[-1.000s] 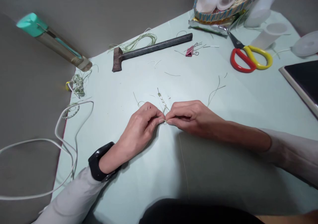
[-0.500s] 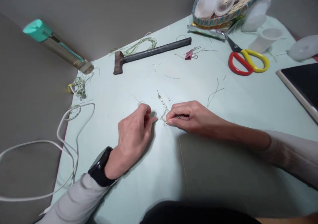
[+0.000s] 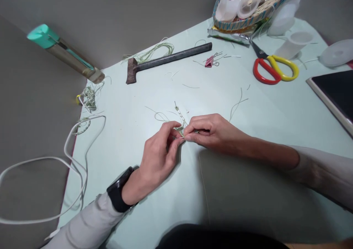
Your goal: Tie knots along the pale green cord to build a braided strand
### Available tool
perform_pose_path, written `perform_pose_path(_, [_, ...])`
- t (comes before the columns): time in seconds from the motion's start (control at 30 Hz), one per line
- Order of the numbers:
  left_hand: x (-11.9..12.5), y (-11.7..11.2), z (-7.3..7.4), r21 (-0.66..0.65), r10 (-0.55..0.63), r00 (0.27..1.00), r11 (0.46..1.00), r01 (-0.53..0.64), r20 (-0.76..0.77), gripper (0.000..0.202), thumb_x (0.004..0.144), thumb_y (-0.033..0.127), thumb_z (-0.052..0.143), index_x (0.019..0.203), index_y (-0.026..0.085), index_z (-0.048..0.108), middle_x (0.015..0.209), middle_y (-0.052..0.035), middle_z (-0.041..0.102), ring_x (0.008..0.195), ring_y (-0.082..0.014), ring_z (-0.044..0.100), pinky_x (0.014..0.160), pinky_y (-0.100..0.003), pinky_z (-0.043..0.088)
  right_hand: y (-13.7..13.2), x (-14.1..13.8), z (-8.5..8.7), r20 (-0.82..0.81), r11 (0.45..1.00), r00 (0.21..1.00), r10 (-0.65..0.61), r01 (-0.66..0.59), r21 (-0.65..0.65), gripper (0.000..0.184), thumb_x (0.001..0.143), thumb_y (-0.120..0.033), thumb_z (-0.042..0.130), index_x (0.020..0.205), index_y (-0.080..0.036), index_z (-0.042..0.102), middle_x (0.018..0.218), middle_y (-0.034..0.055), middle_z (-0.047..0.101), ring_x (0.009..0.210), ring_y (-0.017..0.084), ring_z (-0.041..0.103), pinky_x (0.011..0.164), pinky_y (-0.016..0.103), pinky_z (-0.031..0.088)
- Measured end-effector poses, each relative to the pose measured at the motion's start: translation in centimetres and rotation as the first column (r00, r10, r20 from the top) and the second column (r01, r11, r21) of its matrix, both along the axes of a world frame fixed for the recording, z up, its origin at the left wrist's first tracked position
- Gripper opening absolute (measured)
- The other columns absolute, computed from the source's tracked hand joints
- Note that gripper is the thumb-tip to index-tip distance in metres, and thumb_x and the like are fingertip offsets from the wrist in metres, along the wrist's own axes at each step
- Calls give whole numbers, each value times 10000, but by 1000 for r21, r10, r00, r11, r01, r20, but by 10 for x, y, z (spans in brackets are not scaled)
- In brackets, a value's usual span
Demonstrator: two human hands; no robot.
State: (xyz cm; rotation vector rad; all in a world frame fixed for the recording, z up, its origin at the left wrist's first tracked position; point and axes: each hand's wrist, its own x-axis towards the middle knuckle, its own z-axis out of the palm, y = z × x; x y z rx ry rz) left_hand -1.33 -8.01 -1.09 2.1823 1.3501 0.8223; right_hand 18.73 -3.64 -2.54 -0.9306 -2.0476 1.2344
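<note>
Knotted cord (image 3: 180,114), one, slender, pale green and white: on the counter (image 3: 124,102), just far of both grips, long axis running far-left to near-right. Right hand (image 3: 213,131): marginally nearer, grip pinched on its near-end strands (image 3: 184,123). Left hand (image 3: 160,151): beside it, fingertips at the strands; closure cannot be told. Near end: hidden by fingers; individual strands too fine to trace.

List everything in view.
Table: one, pale, beneath
Braided cord: one, greenish, centre
Threads: many, green, scattered
Hammer: one, dark, back
Thread coil: one, green, behind hammer
Loop: one, greenish, left
Bottle: one, teal-capped, back left
Cable: one, white, left
Clip: one, pink, back
Scissors: one, red-yellow, right
Basket: one, tan, back right
Spools: several, white, back right
Packet: one, silvery, under basket
Device: one, black, right
Watch: one, black, left wrist
Hands: two, grey-sleeved, centre
</note>
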Motion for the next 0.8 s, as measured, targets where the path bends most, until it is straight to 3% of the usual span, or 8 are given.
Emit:
perform_pose_path(0.3, [-15,-12,18,-162,-17,992,987,-3,-121,57,965,166,551,988,189,598,751,26,637,602,-107,539,572,-226,422,-4,0,-5,31,978,999,39,-45,205,152,930,-150,584,856,-181,713,814,5,705,723,111,604,690,242,440])
perform_pose_path(0.6, [-33,-11,27,-293,-72,966,956,-4,-249,208,975,201,497,786,185,582,615,58,542,531,-92,435,533,-219,346,-9,1,-13,60,936,998,-29,6,353,169,969,-142,541,980,-152,709,875,28,727,786,123,653,738,240,487])
perform_pose_path(0.8, [-43,-14,34,-381,-92,952,924,-28,-293,260,990,294,467,791,189,598,556,69,500,491,-92,395,506,-223,325,-10,0,-14,148,915,989,-11,-50,400,230,1005,-170,499,896,-151,700,851,39,703,771,135,622,688,255,451])
